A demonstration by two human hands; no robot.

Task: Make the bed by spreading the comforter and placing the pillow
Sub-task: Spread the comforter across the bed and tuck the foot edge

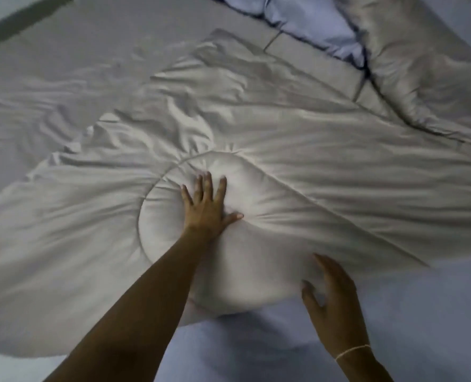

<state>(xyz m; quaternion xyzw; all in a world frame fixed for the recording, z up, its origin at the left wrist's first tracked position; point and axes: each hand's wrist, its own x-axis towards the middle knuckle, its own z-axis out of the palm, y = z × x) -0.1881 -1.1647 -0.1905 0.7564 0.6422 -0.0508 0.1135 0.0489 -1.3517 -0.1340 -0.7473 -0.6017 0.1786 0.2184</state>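
The person leans over the bed with the pale grey-beige quilted comforter (284,150) lying crumpled across the grey bed sheet (63,51), not yet pulled flat. The left hand (206,208) presses on a round stitched puff of the comforter, its fingers (201,188) straight and slightly spread, thumb out to the side. The right hand (330,304) rests at the comforter's near edge, fingers relaxed and gently bent, gripping nothing.

To smooth well, both palms should likely sweep outward from the middle toward the edges, pushing wrinkles off without dragging the whole cover. The fabric looks soft, satiny and heavily creased, with stitched lines crossing it. A matching grey-beige pillow (421,64) lies at the far right, beside bunched light blue bedding (311,20).
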